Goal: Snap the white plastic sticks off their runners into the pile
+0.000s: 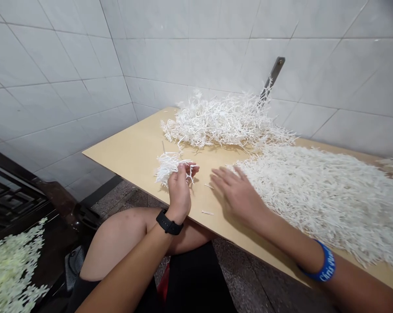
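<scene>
- A small bunch of white branching sprigs (169, 168) sits gripped in the left hand (179, 192), fingers closed around it, just above the board.
- The right hand (236, 194) is open, fingers spread wide, low over the board, beside a dense white mat of strands (317, 200).
- A few loose white bits (207, 212) lie between the hands and the board's near edge.
- A tangled heap of white sprigs (220, 121) lies behind, on a pale wooden board (131, 158).
- A black watch (169, 222) circles the left wrist; a blue wristband (320, 263) circles the right.
- White wall tiles (68, 87) rise behind; pale green sprigs (11, 269) lie lower left.
</scene>
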`<move>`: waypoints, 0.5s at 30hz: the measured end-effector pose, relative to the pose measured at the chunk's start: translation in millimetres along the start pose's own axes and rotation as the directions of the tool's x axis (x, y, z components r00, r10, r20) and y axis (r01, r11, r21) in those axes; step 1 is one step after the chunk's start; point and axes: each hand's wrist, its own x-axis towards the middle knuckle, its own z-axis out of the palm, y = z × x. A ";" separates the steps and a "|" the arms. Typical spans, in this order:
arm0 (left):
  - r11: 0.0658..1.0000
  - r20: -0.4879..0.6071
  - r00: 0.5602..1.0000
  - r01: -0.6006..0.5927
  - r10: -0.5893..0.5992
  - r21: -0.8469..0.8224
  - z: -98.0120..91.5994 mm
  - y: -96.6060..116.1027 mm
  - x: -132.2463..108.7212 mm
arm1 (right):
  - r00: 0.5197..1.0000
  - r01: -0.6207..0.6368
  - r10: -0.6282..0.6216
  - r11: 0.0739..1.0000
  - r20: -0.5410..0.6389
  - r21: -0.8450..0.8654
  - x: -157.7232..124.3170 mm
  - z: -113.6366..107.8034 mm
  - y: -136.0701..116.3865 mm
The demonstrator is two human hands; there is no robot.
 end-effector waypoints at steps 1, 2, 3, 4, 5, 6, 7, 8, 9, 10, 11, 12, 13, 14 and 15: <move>0.999 -0.031 0.999 -0.031 0.031 0.010 -0.8 -0.6 0.3 | 0.998 0.055 -0.056 0.997 0.022 0.045 -1.0 4.7 -7.0; 0.998 -0.049 0.997 -0.055 0.057 0.034 -1.6 -1.0 0.5 | 0.992 0.110 -0.115 0.990 0.057 0.089 -1.9 9.2 -13.2; 0.996 -0.054 0.996 -0.071 0.074 0.063 -2.2 -1.2 0.5 | 0.983 0.147 -0.158 0.982 0.090 0.118 -2.4 13.4 -17.4; 0.993 -0.042 0.996 -0.076 0.080 0.091 -2.7 -1.2 0.2 | 0.978 0.157 -0.173 0.979 0.120 0.126 -2.5 16.9 -18.4; 0.991 -0.015 0.997 -0.069 0.071 0.114 -2.9 -0.9 -0.3 | 0.977 0.144 -0.159 0.983 0.142 0.112 -2.3 19.6 -15.8; 0.990 0.024 0.999 -0.052 0.049 0.131 -3.0 -0.6 -0.9 | 0.981 0.112 -0.123 0.990 0.148 0.080 -1.9 21.2 -10.1; 0.989 0.073 0.997 -0.026 0.015 0.144 -3.0 0.0 -1.5 | 0.987 0.071 -0.075 0.997 0.141 0.037 -1.4 21.8 -2.0; 0.988 0.128 0.992 0.004 -0.024 0.156 -3.1 0.6 -2.1 | 0.992 0.032 -0.031 0.999 0.119 -0.005 -1.1 21.3 7.0; 0.986 0.179 0.982 0.029 -0.059 0.167 -3.1 1.5 -2.6 | 0.997 -0.002 0.004 0.999 0.079 -0.036 -0.9 19.9 15.8; 0.983 0.229 0.970 0.046 -0.087 0.177 -3.2 2.6 -3.0 | 0.999 -0.029 0.030 0.999 0.022 -0.044 -1.0 18.0 23.1; 0.980 0.273 0.956 0.056 -0.108 0.189 -3.5 3.9 -3.4 | 0.997 -0.052 0.051 0.998 -0.054 -0.021 -1.2 15.7 28.3; 0.976 0.315 0.941 0.061 -0.126 0.208 -3.7 5.6 -3.6 | 0.986 -0.071 0.075 0.997 -0.147 0.035 -1.5 13.4 31.0; 0.971 0.353 0.925 0.060 -0.142 0.233 -4.0 7.5 -3.9 | 0.964 -0.084 0.111 0.989 -0.242 0.120 -1.7 11.3 31.5; 0.964 0.391 0.907 0.055 -0.158 0.261 -4.2 9.7 -4.2 | 0.935 -0.088 0.158 0.970 -0.317 0.225 -1.8 9.5 30.2; 0.956 0.432 0.884 0.051 -0.177 0.288 -4.2 12.0 -4.5 | 0.911 -0.086 0.211 0.937 -0.355 0.338 -1.7 7.9 27.7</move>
